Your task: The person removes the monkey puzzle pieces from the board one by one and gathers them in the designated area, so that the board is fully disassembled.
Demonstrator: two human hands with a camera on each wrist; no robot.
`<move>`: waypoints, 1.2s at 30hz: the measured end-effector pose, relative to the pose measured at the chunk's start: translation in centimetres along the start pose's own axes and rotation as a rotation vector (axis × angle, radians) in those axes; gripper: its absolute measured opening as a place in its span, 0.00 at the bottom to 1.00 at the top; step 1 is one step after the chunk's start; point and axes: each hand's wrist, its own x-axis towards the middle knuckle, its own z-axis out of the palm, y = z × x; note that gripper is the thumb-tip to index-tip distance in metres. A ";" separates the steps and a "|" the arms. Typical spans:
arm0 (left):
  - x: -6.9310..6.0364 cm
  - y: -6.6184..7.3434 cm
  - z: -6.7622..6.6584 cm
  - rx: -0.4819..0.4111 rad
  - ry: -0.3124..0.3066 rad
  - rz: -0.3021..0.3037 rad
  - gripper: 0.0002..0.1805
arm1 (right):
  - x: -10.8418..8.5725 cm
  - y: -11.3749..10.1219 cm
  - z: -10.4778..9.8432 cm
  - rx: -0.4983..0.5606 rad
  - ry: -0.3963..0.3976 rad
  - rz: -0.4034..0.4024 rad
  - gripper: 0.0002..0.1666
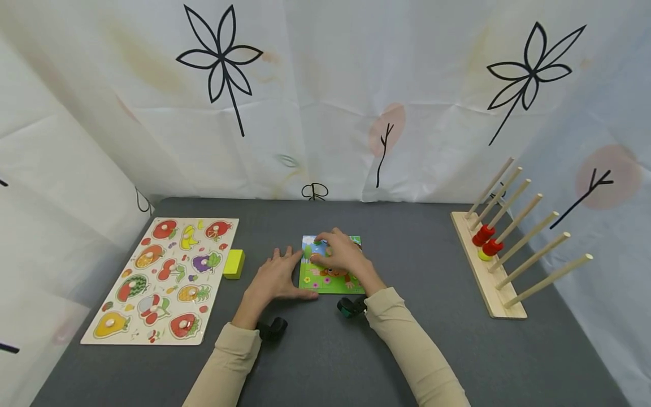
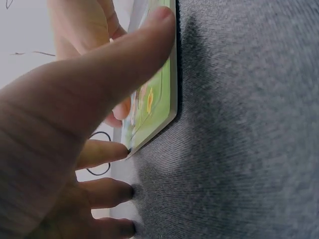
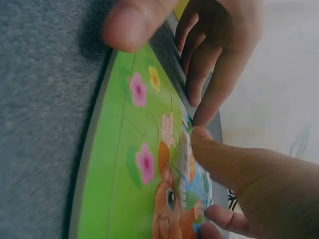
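A small jigsaw puzzle board (image 1: 307, 281) lies flat on the grey table, with a green meadow, flowers, blue sky and a big-eyed brown cartoon animal. My right hand (image 1: 343, 251) arches over its upper part, thumb and fingertips bent down. Between them, in the right wrist view, is a puzzle piece (image 3: 192, 167) with its pale edge raised above the picture; the fingers partly cover it. My left hand (image 1: 277, 276) spreads around the board's near left corner. Its thumb (image 2: 157, 30) lies along the near edge, and its index fingertip touches the left side.
To the left lies a white fruit puzzle board (image 1: 173, 271) with small knobs, and a yellow block (image 1: 234, 264) beside it. On the right stands a wooden peg rack (image 1: 478, 265) with tall pegs and red beads (image 1: 492, 247) on some. A patterned white curtain (image 1: 325, 102) hangs behind.
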 end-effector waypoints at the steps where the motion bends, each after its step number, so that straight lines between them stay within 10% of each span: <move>1: 0.0 0.0 0.0 0.008 -0.005 0.003 0.62 | 0.1 0.0 0.1 -0.009 -0.009 0.013 0.30; 36: 0.5 0.5 -0.2 0.082 -0.023 0.008 0.58 | 2.9 -1.0 -0.1 -0.002 -0.152 0.147 0.32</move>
